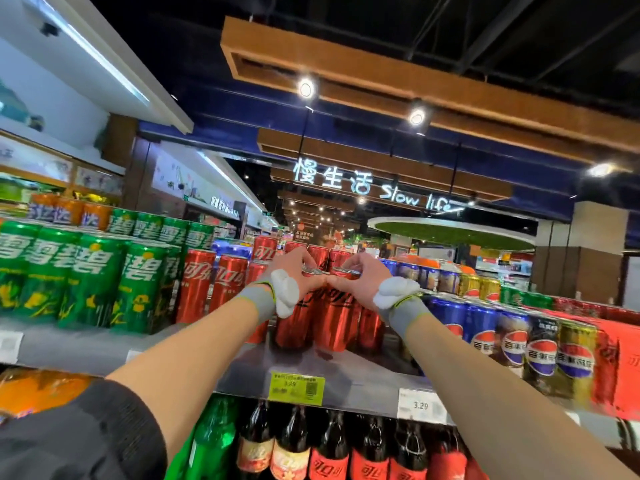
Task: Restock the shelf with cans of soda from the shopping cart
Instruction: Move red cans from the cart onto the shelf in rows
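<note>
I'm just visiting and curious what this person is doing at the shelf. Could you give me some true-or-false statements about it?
1. The left hand and right hand grip the tops of two red cans. True.
2. The green cans stand right of the red cans. False: they stand left; blue cans stand right.
3. The yellow price tag reads 3.29. True.
4. Below the yellow price tag stand more cans. False: bottles stand there.

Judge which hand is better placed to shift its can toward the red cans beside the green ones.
Probably left: the left hand grips the cola can nearer them; the right hand grips the other can, beside the Pepsi cans.
</note>
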Available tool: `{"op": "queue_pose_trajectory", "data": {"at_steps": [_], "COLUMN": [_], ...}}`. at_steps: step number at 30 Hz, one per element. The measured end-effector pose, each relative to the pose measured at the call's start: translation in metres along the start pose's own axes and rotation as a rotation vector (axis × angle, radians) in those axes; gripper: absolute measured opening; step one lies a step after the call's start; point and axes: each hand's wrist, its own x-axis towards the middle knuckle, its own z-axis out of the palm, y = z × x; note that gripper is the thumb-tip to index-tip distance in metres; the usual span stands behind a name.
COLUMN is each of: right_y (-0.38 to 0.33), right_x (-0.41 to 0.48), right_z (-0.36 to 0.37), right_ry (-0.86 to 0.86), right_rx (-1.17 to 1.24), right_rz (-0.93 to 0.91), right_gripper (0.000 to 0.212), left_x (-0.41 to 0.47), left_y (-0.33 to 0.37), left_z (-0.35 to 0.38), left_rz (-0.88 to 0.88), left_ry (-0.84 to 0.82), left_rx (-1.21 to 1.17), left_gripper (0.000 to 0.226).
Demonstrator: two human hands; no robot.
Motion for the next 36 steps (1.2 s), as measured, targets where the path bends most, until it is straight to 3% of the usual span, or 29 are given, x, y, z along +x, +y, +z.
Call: {"op": "queue_pose_trajectory", "data": {"at_steps": [6,11,15,18,22,27,36], "right_y": [0.014,0.028,0.041,0.050,0.050,0.044,0.037], "right_x": [0.009,0.011,-0.003,-0.009,-0.016,-0.009,-0.010], "right_z": [0.022,0.025,0.029,0.038,0.045,0.057,0.064], "right_ry": [-0.056,-0.075,-0.124,-0.155,-0.187,-0.158,-0.175], "right_rx": [0.021,0.089,0.102,0.101,0.001,-0.077,-0.153], "right_rz": [0.011,0.002,0.097,0.154,0.192,0.191,0.231], "right_gripper": [0.045,0.046,0.092,0.108,0.084,0.074,0.082], "left_x": [0.005,0.007,0.006,0.008,0.007,0.009,0.005], "left_y": [-0.009,-0.003,0.003,0.003,0.003,0.005,-0.001], "left_z": [0.008,0.001,-0.004,-0.005,-0.003,0.003,-0.003], "left_rz": [0.055,0.242,0.257,0.259,0.263,0.238,0.187], "left_ry": [-0.029,-0.094,-0.231,-0.203,-0.158,-0.148,-0.195], "left_rx": [0.125,0.566,0.683,0.734,0.767,0.770,0.740], "left_gripper": [0.027,0.040,0.058,0.058,0.058,0.057,0.063]}}
